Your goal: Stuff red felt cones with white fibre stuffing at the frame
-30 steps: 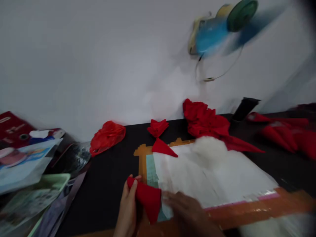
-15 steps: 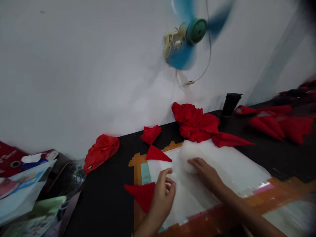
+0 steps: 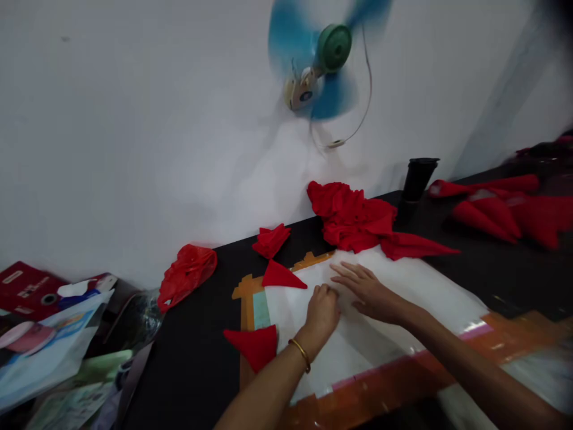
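My left hand, with a gold bangle at its wrist, is over the white sheet with its fingers curled down. What they hold, if anything, is hidden from me. Close beside it, my right hand hovers or rests with fingers stretched out; I cannot tell whether it touches the sheet. One red cloth triangle lies at the sheet's upper left edge. A second red cloth piece sits left of my left forearm. Brown tape borders the sheet.
Behind the sheet are a red cloth heap, a small red bundle and a black cup. Red cone-shaped pieces lie right. A red plastic bag and clutter are left. A fan spins on the wall.
My left hand has moved right and forward, and its fingers now curl downward. My right hand has lifted or spread its fingers. The white fluffy wad under it no longer shows clearly.
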{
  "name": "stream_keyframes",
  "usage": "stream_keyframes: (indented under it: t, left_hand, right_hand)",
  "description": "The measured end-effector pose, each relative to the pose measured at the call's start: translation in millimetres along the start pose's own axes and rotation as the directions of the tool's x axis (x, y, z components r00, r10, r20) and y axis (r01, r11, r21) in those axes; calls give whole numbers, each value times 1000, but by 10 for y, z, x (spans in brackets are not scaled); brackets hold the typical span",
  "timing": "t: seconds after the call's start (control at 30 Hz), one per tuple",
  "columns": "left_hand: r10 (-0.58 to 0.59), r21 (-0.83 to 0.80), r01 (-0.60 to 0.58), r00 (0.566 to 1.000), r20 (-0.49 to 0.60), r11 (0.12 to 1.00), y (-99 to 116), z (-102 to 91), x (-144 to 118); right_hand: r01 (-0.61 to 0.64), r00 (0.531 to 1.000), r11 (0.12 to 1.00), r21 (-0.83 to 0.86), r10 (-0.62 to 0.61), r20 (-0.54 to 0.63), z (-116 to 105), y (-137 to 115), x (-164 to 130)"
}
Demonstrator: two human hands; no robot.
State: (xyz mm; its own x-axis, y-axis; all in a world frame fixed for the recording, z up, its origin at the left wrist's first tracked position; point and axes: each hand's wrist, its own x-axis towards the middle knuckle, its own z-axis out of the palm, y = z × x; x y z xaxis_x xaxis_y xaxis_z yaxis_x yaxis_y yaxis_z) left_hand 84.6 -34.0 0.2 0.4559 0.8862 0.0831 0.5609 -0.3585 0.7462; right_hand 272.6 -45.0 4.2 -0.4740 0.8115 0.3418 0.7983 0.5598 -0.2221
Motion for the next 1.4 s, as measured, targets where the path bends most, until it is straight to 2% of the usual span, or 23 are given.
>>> stream_keyframes:
  t: [0.07,0.2,0.27,0.33,0.43,0.57,0.6,0.67,0.7,0.77,0.83,0.97,1.13,1.27,1.4]
  left_hand:
    - [-17,11,17,1000,-12,1000,-61,-103,-49]
    - [-96,1,96,991,-93,995,-276,-468,-304]
    - [-141,-38,137,982,-129,990,-363,-617,-439]
    - [-177,-106,161,972,-155,981,-400,-683,-529]
    - [-228,-249,182,959,-167,951,-378,-645,-566]
    - [-337,-480,224,927,-163,848,-317,-511,-560]
    - [-369,-534,232,915,-163,813,-300,-478,-567]
    - [-420,-622,238,893,-162,746,-253,-413,-598]
    - [-435,-654,233,885,-163,720,-223,-383,-619]
    - [-448,-694,216,878,-170,687,-161,-338,-669]
    - [-453,-709,199,871,-188,676,-122,-335,-727]
    - [-490,-718,198,842,-224,668,-175,-472,-846]
    - [-549,-759,192,798,-249,622,-323,-615,-917]
    - [-592,-806,147,754,-283,573,-421,-646,-947]
    - [-614,-838,138,743,-265,528,-471,-680,-1009]
  right_hand:
    - [-6,999,997,-82,10,50,135,228,38]
    - [-148,989,977,-153,146,-29,259,626,1]
    - [-166,986,975,-145,158,-61,268,734,-37]
    - [-157,986,979,-132,149,-71,274,757,-58]
    - [-139,987,980,-142,126,-99,234,634,-59]
    - [-118,963,983,-141,79,-256,-3,223,-73]
    - [-93,959,992,-80,67,-275,-64,82,-79]
    - [-32,960,987,159,75,-270,-121,-227,-85]
    - [-32,966,949,314,110,-235,-104,-381,-82]
    - [-79,971,815,573,193,-141,13,-645,-67]
    - [-144,961,731,667,264,-81,178,-800,-53]
    - [-279,898,706,651,433,-84,357,-792,-70]
    - [-233,920,716,658,382,-90,331,-764,-111]
    - [-261,901,705,659,423,-95,392,-811,-153]
    - [-309,890,689,656,453,-57,460,-843,-181]
